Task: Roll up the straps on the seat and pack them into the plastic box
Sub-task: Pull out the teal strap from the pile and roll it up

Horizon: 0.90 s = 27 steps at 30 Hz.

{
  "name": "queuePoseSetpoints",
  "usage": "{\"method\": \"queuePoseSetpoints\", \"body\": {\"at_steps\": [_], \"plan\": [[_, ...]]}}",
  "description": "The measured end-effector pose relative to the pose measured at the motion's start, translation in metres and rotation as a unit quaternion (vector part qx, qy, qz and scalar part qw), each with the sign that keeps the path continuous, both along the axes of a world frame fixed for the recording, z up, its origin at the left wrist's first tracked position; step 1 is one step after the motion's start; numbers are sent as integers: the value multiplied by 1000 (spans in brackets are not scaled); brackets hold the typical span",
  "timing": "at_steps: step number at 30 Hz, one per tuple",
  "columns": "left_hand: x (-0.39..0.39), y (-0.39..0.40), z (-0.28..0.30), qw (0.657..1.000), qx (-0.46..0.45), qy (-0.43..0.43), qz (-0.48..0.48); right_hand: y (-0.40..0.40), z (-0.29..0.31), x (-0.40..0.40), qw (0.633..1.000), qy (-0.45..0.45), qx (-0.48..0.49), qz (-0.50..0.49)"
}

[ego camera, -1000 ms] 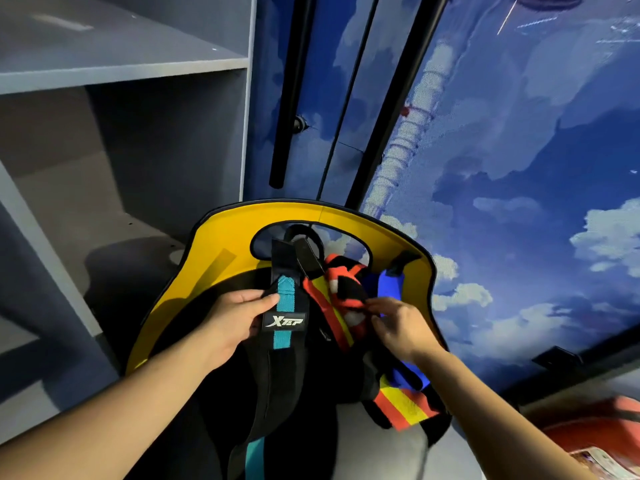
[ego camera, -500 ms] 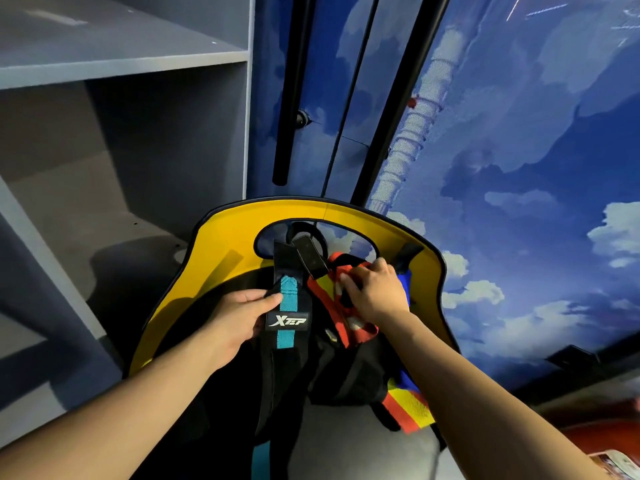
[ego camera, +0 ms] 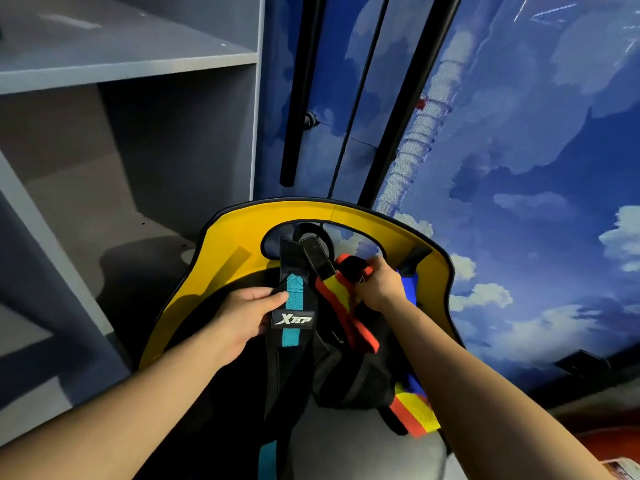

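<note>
We see through one head-worn camera, looking forward and down, close over the seat [ego camera: 221,271] at the frame's lower centre.

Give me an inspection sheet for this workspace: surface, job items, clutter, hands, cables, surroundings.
Surface: yellow-edged seat with a black centre, straps hanging over it.
Job's things: black and teal strap with a logo patch; red and yellow strap; blue strap partly hidden. Plastic box: nothing seen.
Clutter: red object at the lower right edge, unclear what it is.
Hands: left hand pinches the black and teal strap; right hand grips the top of the red and yellow strap.
Cables: nothing seen.
Surroundings: grey shelving on the left; sky-painted wall with black poles behind.
</note>
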State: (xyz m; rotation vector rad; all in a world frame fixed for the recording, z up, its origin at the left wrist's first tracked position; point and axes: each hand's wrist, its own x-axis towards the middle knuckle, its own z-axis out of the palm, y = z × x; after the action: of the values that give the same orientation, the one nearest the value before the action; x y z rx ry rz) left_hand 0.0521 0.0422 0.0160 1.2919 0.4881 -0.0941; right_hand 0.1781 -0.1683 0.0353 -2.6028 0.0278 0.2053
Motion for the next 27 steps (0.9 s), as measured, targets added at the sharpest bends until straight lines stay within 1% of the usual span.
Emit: {"method": "queuePoseSetpoints", "body": {"at_steps": [3,4,6,8,10,11,13,16,18,21,22,27], "plan": [[-1,-3,1,1000,2,-1,-2,-9,-1,1,997,15,-67,46],[0,-3,1,1000,1,-2,0,-12,-4,1,996,12,-80,41],[1,-4,1,1000,-3,-2,6,-15,-9,2,998,-2,-70,3],[2,-4,1,1000,-6,-2,5,-17,-13,3,996,-38,-73,-30],[2,-4,0,1000,-2,1,3,-18,-18,3,994,-68,-78,-42],[2,-4,-1,1000,-1,4,2,-18,-19,2,994,-72,-66,-47],[3,-4,-3,1000,1,6,-2,-16,-23,3,996,-51,-39,-59],[5,-4,-4,1000,2,7,-4,-15,-22,8,998,8,-59,-28],[5,-4,-6,1000,3,10,-3,-19,-21,11,998,13,-59,-27],[6,-4,-7,1000,4,13,-8,-27,-23,14,995,-1,-96,-9],[6,-4,-7,1000,3,12,-9,-29,-23,14,996,-4,-88,-8],[8,-4,-7,1000,-3,9,-6,-40,-12,14,999,-37,36,-8]]}}
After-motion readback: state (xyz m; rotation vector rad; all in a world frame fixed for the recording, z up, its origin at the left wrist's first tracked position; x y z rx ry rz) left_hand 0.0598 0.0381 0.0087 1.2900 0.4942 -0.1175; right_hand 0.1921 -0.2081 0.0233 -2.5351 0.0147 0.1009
